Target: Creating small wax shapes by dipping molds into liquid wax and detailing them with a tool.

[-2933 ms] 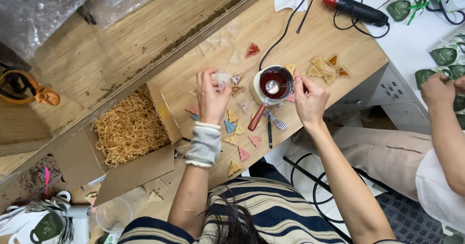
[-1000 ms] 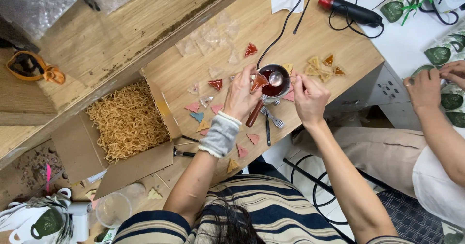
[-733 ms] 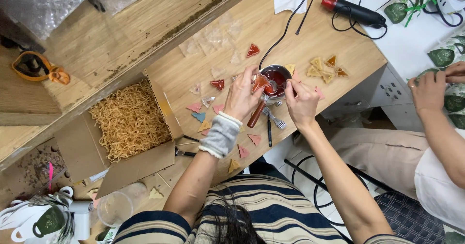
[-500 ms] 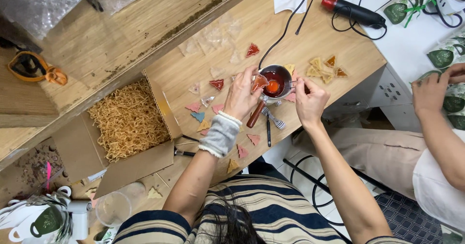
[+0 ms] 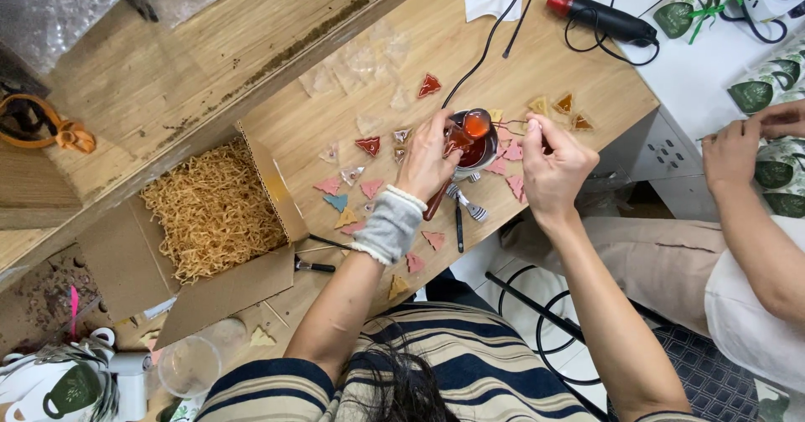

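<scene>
Melting pot of red wax sits mid-desk. Our left hand grips its rim; our right hand, just beside the pot, pinches a thin wire.

Open brown cardboard box packed with tan shredded-paper filler sits at bench left, small clear plastic bags lie scattered mid-bench, white packages with green leaf print stack at far right; labels, signs or screens not seen.
</scene>
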